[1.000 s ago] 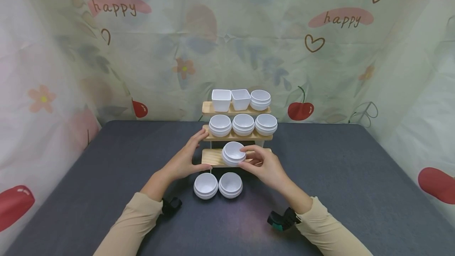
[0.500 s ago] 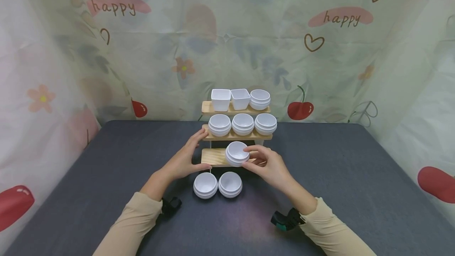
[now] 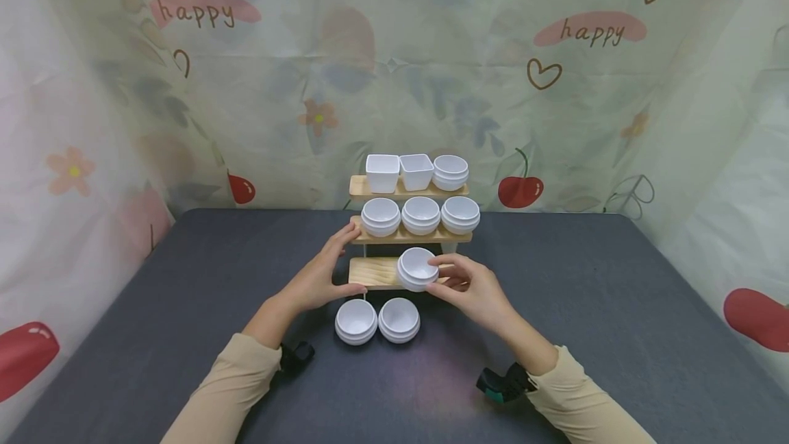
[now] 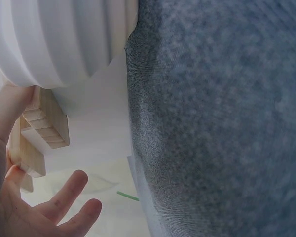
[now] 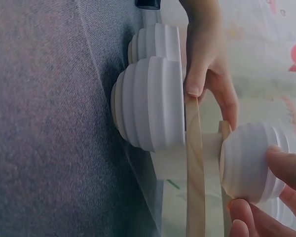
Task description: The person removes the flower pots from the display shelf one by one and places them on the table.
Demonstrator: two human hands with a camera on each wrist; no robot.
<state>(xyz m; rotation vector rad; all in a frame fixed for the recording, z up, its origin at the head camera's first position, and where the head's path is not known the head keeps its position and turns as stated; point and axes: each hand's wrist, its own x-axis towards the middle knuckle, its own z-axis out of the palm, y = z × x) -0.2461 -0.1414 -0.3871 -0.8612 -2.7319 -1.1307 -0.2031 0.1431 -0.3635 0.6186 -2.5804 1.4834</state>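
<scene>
A white ribbed round bowl is pinched between the thumb and fingers of my right hand. In the head view it overlaps the right half of the lowest shelf of a three-tier wooden display stand. In the right wrist view the bowl sits beyond that shelf's edge. My left hand is at the stand's left side, thumb on the lowest shelf and a fingertip at the middle shelf. Its other fingers extend free in the left wrist view.
Two similar bowls stand side by side on the dark tablecloth before the stand. Three round bowls fill the middle shelf. The top shelf carries two square cups and a round bowl. A patterned curtain hangs behind.
My right hand has moved the pinched bowl to the right along the lowest shelf, baring more wood on the left. My left hand keeps its place at the stand.
</scene>
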